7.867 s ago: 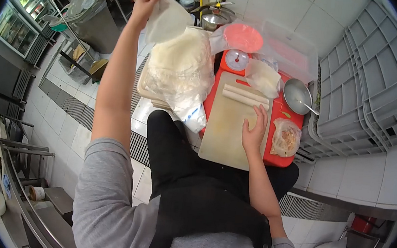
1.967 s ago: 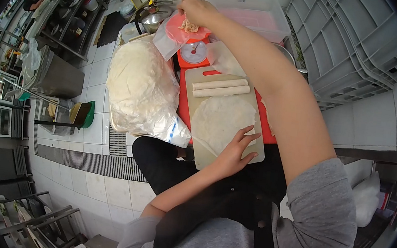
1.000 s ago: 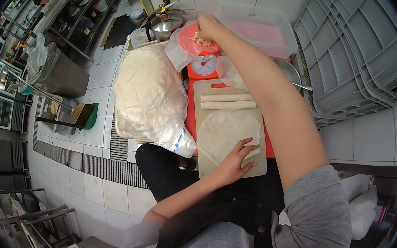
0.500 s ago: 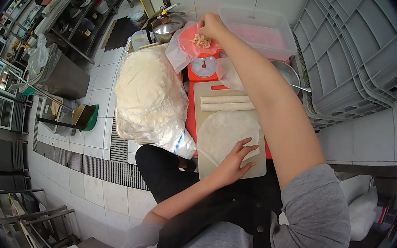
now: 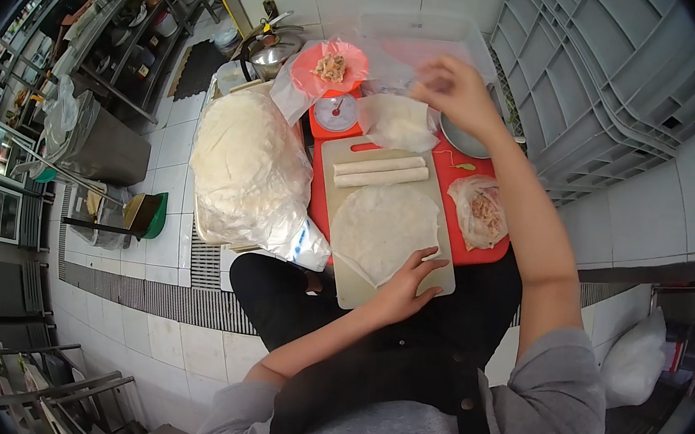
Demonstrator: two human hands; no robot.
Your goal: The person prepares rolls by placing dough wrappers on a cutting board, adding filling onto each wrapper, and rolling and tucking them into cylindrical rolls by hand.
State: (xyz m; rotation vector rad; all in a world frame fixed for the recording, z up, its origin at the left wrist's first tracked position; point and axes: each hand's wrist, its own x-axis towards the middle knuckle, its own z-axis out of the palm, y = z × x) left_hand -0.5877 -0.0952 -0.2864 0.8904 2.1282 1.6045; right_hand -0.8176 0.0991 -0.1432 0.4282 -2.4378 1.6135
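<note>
A round white wrapper (image 5: 385, 225) lies flat on the cutting board (image 5: 349, 287), below two rolled white tubes (image 5: 380, 171). My left hand (image 5: 409, 289) rests with spread fingers on the wrapper's lower right edge. My right hand (image 5: 454, 93) is raised over the stool's far right side, its fingertips blurred. On the red plate of the scale (image 5: 335, 112) sits a small heap of filling (image 5: 330, 67). A bag of filling (image 5: 482, 214) lies right of the board. Folded white sheets in plastic (image 5: 398, 122) lie beyond the tubes.
A large plastic-wrapped stack of wrappers (image 5: 247, 164) stands left of the red stool (image 5: 492, 256). Behind are a lidded metal pot (image 5: 273, 55) and a clear plastic bin (image 5: 434, 35). A metal bowl (image 5: 466, 140) is partly hidden by my right arm. Grey crates (image 5: 596, 108) stand at the right.
My right hand has left the filling on the scale and moved right, uncovering the bag of filling. The view has shifted slightly. My left hand still rests on the wrapper's edge.
</note>
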